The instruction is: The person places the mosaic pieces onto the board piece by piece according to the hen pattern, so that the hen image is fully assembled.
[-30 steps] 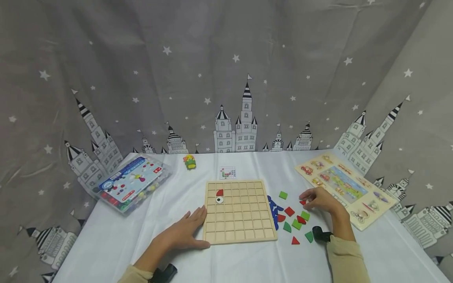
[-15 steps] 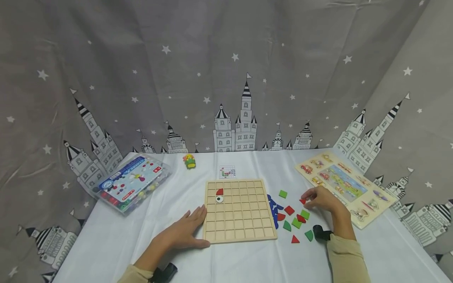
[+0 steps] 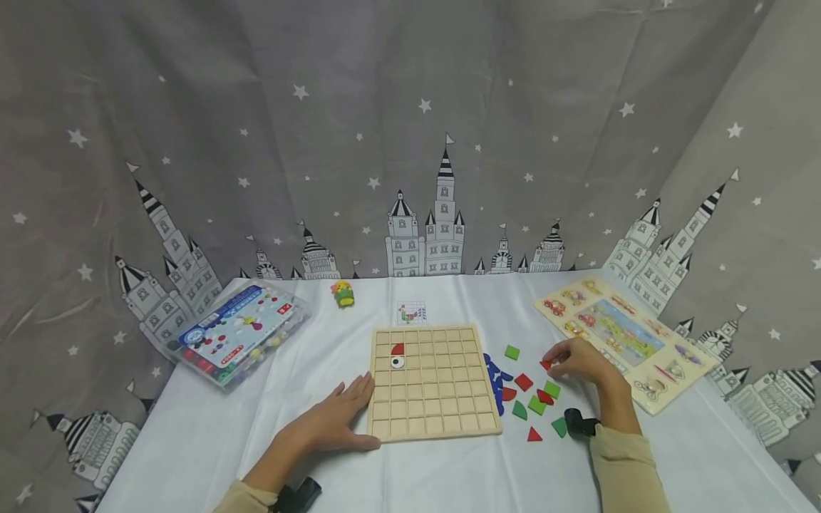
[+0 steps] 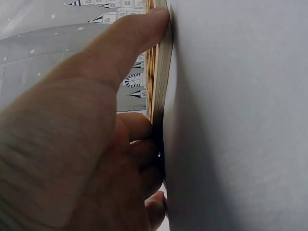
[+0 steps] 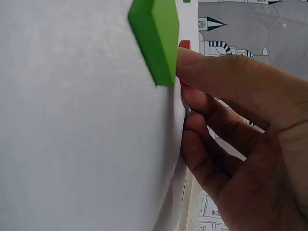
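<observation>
A wooden grid board (image 3: 432, 410) lies in the middle of the table in the head view. A red quarter-round piece (image 3: 398, 348) sits in one cell, with a white eye piece (image 3: 398, 362) directly below it. My left hand (image 3: 336, 417) rests at the board's near left corner, fingers spread along the left side and thumb at the front edge. On the right, my right hand (image 3: 580, 362) pinches a small red piece (image 3: 546, 364) between thumb and fingertips, low over the tablecloth. A green piece (image 5: 156, 41) looms close to the thumb in the right wrist view.
Loose green (image 3: 512, 353), red (image 3: 524, 382) and blue pieces (image 3: 494, 381) lie right of the board. A small pattern card (image 3: 411, 313) and a toy figure (image 3: 343, 293) are behind it. A clear plastic case (image 3: 240, 331) stands left, a picture puzzle (image 3: 625, 342) right.
</observation>
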`<control>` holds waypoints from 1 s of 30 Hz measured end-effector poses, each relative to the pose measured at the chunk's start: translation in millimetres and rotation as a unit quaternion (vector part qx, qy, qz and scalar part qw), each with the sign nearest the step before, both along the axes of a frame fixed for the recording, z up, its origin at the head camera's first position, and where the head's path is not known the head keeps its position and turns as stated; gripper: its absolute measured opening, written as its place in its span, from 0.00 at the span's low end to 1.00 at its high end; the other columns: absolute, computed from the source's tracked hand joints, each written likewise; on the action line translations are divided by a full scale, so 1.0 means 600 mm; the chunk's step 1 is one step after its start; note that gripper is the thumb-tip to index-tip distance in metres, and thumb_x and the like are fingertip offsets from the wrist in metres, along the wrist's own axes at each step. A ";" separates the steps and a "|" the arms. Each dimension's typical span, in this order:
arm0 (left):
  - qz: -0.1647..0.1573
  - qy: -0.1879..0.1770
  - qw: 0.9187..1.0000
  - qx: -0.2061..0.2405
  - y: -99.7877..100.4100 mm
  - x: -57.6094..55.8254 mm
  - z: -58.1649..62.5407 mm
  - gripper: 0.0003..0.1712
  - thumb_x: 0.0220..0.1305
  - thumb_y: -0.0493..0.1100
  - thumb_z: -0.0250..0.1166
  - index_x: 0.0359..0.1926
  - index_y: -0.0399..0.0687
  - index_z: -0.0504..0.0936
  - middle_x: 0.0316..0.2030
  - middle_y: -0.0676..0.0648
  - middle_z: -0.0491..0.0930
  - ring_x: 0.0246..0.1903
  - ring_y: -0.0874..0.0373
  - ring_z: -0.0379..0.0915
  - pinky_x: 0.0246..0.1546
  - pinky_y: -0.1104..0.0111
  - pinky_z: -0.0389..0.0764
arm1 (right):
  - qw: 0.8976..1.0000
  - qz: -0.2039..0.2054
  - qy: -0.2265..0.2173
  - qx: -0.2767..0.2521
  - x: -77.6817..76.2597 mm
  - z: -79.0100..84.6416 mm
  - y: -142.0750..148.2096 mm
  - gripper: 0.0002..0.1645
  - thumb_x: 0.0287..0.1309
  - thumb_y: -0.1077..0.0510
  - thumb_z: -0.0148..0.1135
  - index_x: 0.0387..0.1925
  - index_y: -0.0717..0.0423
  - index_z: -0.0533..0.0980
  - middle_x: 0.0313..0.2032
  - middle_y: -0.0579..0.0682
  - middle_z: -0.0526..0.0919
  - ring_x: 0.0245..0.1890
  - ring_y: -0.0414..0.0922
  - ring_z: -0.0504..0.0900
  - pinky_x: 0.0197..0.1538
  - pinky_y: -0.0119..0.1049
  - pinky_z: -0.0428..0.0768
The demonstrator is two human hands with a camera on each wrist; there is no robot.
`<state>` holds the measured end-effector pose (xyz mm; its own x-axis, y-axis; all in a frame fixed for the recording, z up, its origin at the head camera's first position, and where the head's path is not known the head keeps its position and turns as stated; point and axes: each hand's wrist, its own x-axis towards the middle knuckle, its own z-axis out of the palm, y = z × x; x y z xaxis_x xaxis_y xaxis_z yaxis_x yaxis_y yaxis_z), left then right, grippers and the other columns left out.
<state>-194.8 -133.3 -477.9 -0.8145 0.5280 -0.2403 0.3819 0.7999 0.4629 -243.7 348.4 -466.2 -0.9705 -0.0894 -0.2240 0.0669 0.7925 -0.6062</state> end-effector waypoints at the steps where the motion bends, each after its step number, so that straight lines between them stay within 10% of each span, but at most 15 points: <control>1: 0.000 -0.002 1.000 -0.001 0.000 0.001 -0.001 0.65 0.49 0.72 0.68 0.75 0.39 0.51 0.76 0.40 0.50 0.76 0.47 0.45 0.77 0.50 0.47 | 1.000 -0.002 -0.002 -0.001 0.001 -0.001 -0.001 0.14 0.49 0.60 0.72 0.40 0.57 0.84 0.37 0.50 0.85 0.35 0.44 0.77 0.39 0.33 0.76; 30: 0.003 0.007 1.000 0.011 -0.001 0.003 0.001 0.65 0.48 0.70 0.70 0.75 0.38 0.52 0.76 0.39 0.51 0.76 0.46 0.46 0.77 0.50 0.48 | 0.999 -0.008 0.032 0.002 -0.009 0.022 -0.046 0.13 0.50 0.60 0.70 0.41 0.54 0.85 0.36 0.49 0.83 0.36 0.46 0.74 0.38 0.32 0.74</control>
<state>-193.0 -134.2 -477.2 -0.8204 0.5290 -0.2170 0.3843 0.7912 0.4758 -249.2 320.9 -453.2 -0.9840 -0.0729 -0.1627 0.0415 0.7936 -0.6070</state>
